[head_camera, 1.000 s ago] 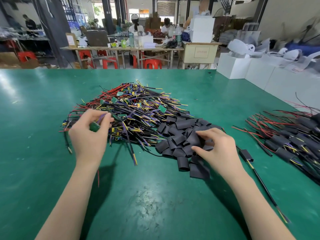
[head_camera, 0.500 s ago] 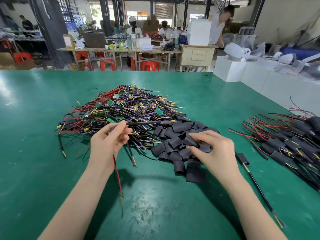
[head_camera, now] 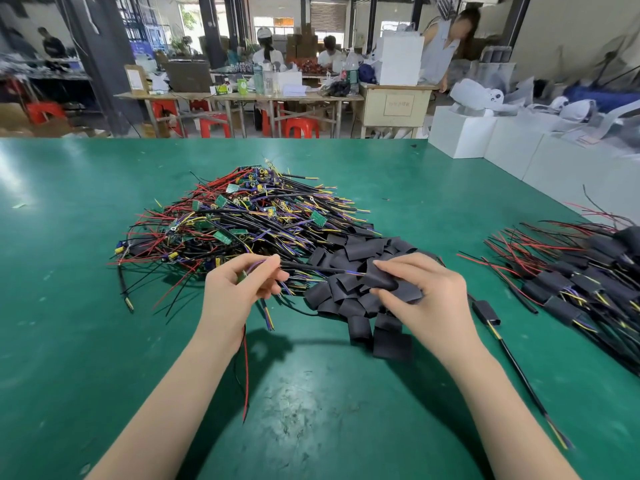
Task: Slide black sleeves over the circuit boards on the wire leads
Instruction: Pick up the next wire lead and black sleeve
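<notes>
My left hand (head_camera: 239, 292) grips one wire lead (head_camera: 311, 269), its green circuit board mostly hidden in my fingers. The black cable end of that lead points right toward a black sleeve (head_camera: 379, 279) that my right hand (head_camera: 422, 299) pinches just above the heap of loose sleeves (head_camera: 349, 296). Red and black wires hang down from my left hand. A big tangle of unsleeved leads with green boards (head_camera: 242, 216) lies behind both hands.
A pile of sleeved leads (head_camera: 571, 282) lies at the right. One sleeved lead (head_camera: 486, 311) lies alone beside my right wrist. White boxes (head_camera: 512, 150) stand along the green table's (head_camera: 86, 306) far right edge. People work at benches beyond the table.
My left hand pulled a lead out of the tangle and brought it right and toward me. My right hand picked a sleeve from the heap and lifted it to the cable end.
</notes>
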`<state>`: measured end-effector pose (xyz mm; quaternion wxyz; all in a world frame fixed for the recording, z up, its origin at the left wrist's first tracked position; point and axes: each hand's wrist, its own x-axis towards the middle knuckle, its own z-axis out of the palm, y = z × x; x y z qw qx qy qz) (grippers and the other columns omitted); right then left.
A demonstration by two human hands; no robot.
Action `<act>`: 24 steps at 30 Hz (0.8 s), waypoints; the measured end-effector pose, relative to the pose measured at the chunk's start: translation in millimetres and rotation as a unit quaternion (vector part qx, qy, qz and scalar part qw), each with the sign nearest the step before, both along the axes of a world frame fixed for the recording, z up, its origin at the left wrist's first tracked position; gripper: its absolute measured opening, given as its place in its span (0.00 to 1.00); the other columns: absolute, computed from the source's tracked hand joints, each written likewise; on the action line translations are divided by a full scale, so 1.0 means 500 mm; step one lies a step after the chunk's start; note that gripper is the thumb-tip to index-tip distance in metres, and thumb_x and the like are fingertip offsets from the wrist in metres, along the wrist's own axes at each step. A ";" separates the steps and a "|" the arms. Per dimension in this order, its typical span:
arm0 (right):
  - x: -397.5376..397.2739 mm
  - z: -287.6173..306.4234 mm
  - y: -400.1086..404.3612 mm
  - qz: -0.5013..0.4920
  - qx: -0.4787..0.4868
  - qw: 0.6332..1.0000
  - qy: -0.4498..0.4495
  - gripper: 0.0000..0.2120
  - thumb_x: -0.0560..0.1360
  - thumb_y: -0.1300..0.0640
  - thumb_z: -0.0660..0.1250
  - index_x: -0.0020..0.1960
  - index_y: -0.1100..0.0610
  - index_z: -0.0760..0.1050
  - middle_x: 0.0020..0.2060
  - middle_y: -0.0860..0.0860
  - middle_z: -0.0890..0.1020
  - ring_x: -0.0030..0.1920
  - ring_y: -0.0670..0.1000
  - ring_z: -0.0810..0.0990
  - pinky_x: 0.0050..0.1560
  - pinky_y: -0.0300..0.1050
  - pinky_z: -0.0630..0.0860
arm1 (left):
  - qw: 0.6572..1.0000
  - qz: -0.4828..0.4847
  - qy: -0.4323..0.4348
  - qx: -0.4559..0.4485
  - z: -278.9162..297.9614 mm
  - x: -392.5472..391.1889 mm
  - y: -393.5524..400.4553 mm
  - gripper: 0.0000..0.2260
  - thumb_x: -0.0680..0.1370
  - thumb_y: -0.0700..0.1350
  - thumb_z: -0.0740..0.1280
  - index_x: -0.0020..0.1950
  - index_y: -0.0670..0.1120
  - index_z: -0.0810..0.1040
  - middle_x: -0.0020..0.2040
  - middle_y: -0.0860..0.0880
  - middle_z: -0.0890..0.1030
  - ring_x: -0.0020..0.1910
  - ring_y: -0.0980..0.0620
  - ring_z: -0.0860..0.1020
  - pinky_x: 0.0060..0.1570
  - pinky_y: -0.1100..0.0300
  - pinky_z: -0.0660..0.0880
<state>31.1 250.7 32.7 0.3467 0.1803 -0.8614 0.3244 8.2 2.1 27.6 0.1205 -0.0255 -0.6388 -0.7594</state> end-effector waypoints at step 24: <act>-0.001 -0.007 -0.007 -0.067 0.089 0.992 0.060 0.17 0.64 0.61 0.78 0.52 0.55 0.82 0.47 0.49 0.83 0.46 0.54 0.80 0.46 0.49 0.69 | 0.970 -0.157 -0.031 -0.183 -0.012 0.012 0.024 0.07 0.75 0.35 0.70 0.52 0.42 0.78 0.39 0.45 0.84 0.32 0.49 0.82 0.34 0.63 0.77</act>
